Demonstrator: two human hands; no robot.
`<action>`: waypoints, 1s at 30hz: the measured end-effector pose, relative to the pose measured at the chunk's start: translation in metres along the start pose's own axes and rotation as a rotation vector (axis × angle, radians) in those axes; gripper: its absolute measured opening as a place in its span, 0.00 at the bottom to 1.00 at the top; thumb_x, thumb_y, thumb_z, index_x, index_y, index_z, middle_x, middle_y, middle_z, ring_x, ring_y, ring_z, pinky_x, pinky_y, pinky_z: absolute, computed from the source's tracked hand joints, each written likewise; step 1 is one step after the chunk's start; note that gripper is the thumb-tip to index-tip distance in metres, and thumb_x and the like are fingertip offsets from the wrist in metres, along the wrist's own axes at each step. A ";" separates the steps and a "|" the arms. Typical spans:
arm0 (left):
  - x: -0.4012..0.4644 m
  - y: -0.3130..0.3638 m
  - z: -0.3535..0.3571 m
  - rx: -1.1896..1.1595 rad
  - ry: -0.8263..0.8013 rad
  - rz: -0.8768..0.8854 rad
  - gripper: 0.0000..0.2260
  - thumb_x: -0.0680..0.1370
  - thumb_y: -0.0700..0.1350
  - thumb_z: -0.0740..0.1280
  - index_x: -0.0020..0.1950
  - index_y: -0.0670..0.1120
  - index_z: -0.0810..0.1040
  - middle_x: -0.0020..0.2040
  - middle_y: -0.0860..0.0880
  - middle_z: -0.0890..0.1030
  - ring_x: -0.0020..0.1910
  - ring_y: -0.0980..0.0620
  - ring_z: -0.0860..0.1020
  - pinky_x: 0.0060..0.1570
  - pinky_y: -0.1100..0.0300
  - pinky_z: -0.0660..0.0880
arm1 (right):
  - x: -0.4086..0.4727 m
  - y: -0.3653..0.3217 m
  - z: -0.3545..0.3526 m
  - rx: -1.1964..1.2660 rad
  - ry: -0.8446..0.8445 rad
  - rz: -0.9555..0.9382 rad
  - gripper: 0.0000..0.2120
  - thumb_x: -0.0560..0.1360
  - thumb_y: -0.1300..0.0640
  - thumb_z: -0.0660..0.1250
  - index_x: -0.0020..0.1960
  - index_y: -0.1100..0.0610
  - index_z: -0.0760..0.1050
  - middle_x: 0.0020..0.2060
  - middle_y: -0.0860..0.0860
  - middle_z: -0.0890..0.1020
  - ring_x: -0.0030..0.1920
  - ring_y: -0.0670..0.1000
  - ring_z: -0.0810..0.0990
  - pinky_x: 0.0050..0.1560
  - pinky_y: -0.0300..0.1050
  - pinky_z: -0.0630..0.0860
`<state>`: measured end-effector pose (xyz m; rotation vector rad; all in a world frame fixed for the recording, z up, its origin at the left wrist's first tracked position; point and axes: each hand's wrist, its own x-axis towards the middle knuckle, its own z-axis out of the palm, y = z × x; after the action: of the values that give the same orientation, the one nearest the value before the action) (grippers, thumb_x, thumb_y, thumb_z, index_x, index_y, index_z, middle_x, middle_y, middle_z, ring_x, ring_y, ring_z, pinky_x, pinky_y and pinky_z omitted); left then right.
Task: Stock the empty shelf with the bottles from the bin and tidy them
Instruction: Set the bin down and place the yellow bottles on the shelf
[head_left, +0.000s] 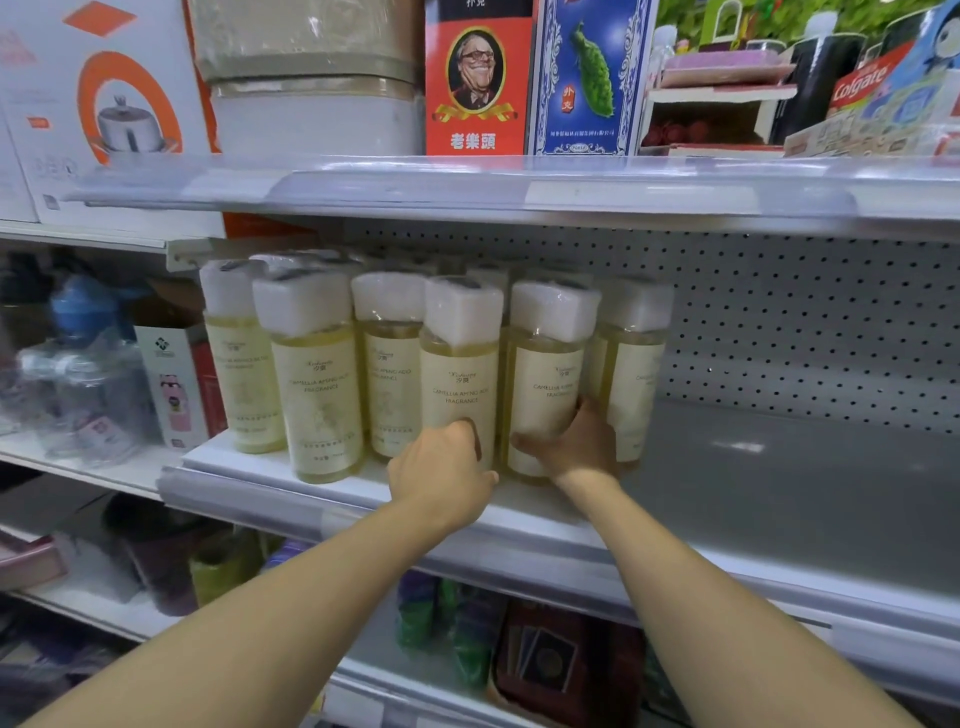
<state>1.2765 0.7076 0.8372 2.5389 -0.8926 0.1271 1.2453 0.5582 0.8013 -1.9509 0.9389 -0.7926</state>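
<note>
We are tidying: our left hand (441, 467) wraps one front camellia fragrance bottle (460, 384), our right hand (571, 441) cups its neighbour (545, 384) on the shelf (779, 499), so next we square them with the row.

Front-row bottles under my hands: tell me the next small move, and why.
Probably slide the two pale yellow, white-capped plastic bottles that the left hand and right hand grip, and, into line with the left neighbour. Bare grey metal shelf on the right awaits more.
</note>
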 end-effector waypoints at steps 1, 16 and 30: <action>-0.001 -0.001 0.000 -0.002 -0.003 0.000 0.10 0.76 0.53 0.67 0.52 0.49 0.73 0.45 0.51 0.73 0.45 0.50 0.71 0.43 0.58 0.68 | -0.001 0.001 0.001 -0.034 0.027 0.011 0.37 0.61 0.49 0.80 0.64 0.57 0.67 0.62 0.54 0.77 0.59 0.57 0.77 0.54 0.51 0.77; 0.007 -0.006 0.001 -0.002 -0.009 0.024 0.11 0.76 0.53 0.67 0.53 0.49 0.74 0.45 0.51 0.73 0.45 0.48 0.72 0.44 0.58 0.69 | -0.004 -0.004 0.008 -0.360 0.060 0.077 0.43 0.63 0.44 0.77 0.68 0.60 0.59 0.62 0.56 0.71 0.61 0.59 0.73 0.56 0.53 0.75; 0.014 -0.009 0.004 0.027 0.014 0.053 0.11 0.75 0.53 0.67 0.52 0.49 0.75 0.45 0.50 0.74 0.49 0.47 0.76 0.44 0.58 0.69 | 0.009 -0.006 0.014 -0.376 0.114 0.038 0.40 0.66 0.47 0.76 0.67 0.63 0.60 0.63 0.59 0.70 0.60 0.61 0.75 0.52 0.51 0.73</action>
<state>1.2929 0.7040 0.8339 2.5371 -0.9596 0.1741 1.2630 0.5588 0.8013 -2.2166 1.2641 -0.7523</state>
